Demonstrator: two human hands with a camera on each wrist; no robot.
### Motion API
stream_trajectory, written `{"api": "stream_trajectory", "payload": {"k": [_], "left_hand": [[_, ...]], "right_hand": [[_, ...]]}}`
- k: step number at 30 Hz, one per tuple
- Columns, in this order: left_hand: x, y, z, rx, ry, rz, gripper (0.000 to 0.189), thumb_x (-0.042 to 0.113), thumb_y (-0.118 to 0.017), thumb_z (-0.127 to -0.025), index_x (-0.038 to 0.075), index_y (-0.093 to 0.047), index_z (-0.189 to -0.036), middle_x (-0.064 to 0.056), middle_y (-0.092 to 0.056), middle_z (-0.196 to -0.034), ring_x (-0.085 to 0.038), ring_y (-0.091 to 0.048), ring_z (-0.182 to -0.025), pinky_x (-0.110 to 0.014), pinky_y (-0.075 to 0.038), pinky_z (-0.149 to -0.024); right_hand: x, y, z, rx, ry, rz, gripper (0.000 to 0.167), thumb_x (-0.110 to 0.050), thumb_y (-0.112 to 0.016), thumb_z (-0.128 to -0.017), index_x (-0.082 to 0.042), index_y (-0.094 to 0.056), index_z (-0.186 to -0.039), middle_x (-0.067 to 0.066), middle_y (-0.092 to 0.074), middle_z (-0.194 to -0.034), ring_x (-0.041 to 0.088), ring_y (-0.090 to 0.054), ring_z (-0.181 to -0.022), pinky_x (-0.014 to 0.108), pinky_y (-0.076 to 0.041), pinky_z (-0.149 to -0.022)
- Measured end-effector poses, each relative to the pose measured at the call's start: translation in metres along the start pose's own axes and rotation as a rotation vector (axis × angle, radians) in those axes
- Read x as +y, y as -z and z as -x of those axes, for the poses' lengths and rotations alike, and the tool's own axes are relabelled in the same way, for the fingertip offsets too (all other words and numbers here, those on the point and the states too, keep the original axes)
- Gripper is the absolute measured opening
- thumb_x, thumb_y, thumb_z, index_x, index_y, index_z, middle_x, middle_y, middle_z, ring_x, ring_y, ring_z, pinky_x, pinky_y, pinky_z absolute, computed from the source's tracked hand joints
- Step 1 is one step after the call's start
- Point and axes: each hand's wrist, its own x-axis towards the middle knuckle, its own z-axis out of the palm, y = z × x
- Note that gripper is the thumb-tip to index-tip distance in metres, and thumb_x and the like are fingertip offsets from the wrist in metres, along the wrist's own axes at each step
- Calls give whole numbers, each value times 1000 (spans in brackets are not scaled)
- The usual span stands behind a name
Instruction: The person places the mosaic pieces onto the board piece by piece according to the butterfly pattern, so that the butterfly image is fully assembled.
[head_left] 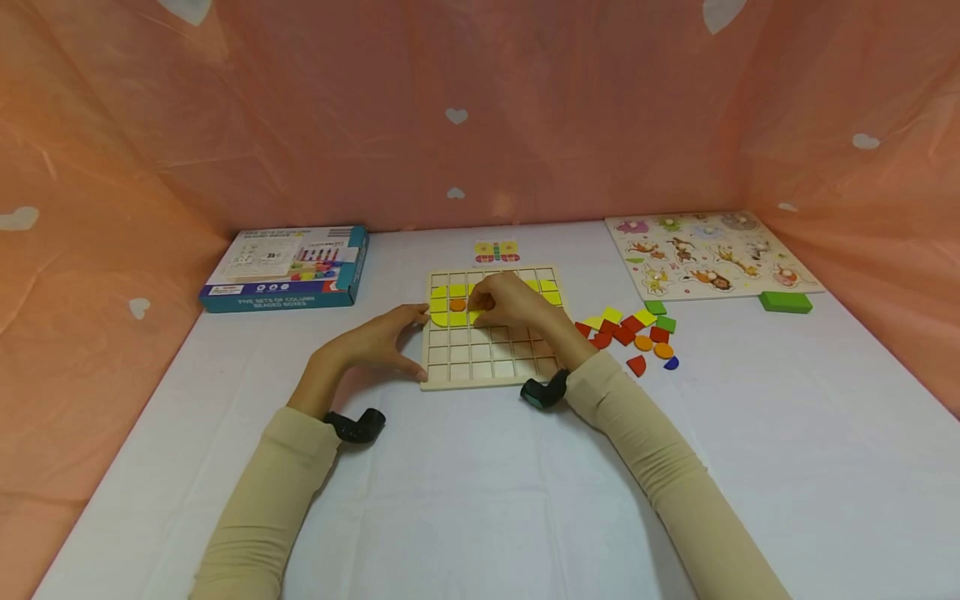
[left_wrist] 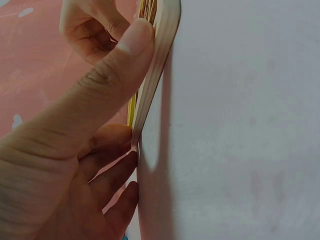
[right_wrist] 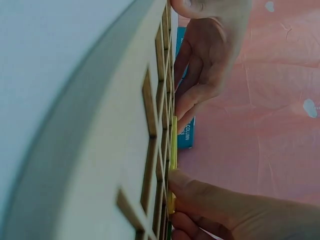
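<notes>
Being touched at its left edge by a spread left hand (head_left: 378, 340), the grid board (head_left: 480, 354) is laid on white cloth (head_left: 450, 500). Farther in, a yellow tile (right_wrist: 172, 205) is being pinched on it by the right hand (head_left: 513, 302), and beyond, a butterfly card (head_left: 496, 252) is seen

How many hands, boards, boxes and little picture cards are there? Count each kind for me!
Hands: 2 (left hand, right hand)
Boards: 2 (grid board, animal board)
Boxes: 1 (blue-edged box)
Picture cards: 1 (butterfly card)
Total: 6
</notes>
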Motion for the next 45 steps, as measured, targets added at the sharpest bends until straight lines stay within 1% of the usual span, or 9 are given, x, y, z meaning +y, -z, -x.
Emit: {"api": "stream_trajectory", "payload": {"k": [7, 13, 18, 22, 26, 30, 36, 40, 45], "left_hand": [[-1, 0, 0, 2, -4, 2, 95, 36, -84, -65, 1, -36, -140, -15, -25, -151, -32, -20, -139, -46, -17, -114], [0, 0, 0, 7, -7, 3, 97, 36, -85, -64, 1, -36, -140, -16, -26, -151, -32, -21, -139, -46, -16, -114], [-1, 0, 0, 6, 9, -4, 96, 36, -85, -64, 2, -36, -140, -15, -26, -151, -32, -21, -139, -46, -16, -114], [-1, 1, 1, 9, 12, -2, 95, 33, -85, -65, 1, -36, -140, -15, -26, -151, -32, -21, -139, -46, -16, -114], [-1, 0, 1, 11, 1, 8, 94, 33, -85, -65, 0, -38, -139, -17, -26, -150, -32, -20, -139, -46, -16, -114], [0, -2, 0, 12, -5, 10, 93, 34, -85, -65, 0, -39, -138, -16, -27, -150, -32, -20, -139, -45, -16, -114], [0, -2, 0, 7, -2, 3, 93, 34, -85, -65, 0, -38, -139, -16, -26, -151, -32, -20, -139, -46, -16, -114], [0, -3, 0, 4, 5, 3, 94, 36, -84, -65, 1, -38, -139, -15, -25, -151, -32, -19, -140, -46, -16, -114], [0, -3, 0, 8, 11, -1, 98, 37, -85, -65, 2, -35, -141, -15, -25, -151, -32, -20, -140, -46, -16, -114]], "right_hand": [[1, 7, 1, 5, 13, -20, 21, -11, -74, -80, -1, -70, -97, 9, -68, -94, 18, -62, -83, 27, -52, -76], [12, 42, 18, 68, 42, -106, 23, -11, -72, -82, 1, -69, -101, 13, -68, -98, 21, -61, -85, 33, -52, -81], [35, 79, 58, 149, -6, -142, 23, -10, -71, -82, -1, -68, -103, 13, -67, -102, 23, -60, -90, 37, -51, -86], [63, 99, 97, 243, -131, -133, 25, -15, -71, -83, -5, -68, -106, 12, -66, -106, 19, -60, -95, 24, -49, -85], [90, 107, 139, 310, -254, -161, 31, -19, -68, -86, -4, -65, -113, 14, -63, -111, 10, -59, -94, 11, -47, -78], [111, 107, 176, 340, -334, -218, 36, -20, -67, -87, -2, -61, -118, 14, -61, -113, 4, -58, -92, 11, -48, -75], [140, 97, 205, 269, -331, -258, 35, -16, -68, -86, 0, -61, -117, 7, -61, -110, 5, -57, -92, 13, -48, -77], [150, 91, 210, 189, -322, -269, 38, -15, -69, -84, 0, -60, -117, 6, -60, -110, 9, -53, -94, 14, -47, -77], [150, 92, 211, 149, -329, -246, 39, -16, -70, -84, -2, -60, -119, 10, -57, -115, 12, -50, -96, 13, -45, -78]]}}
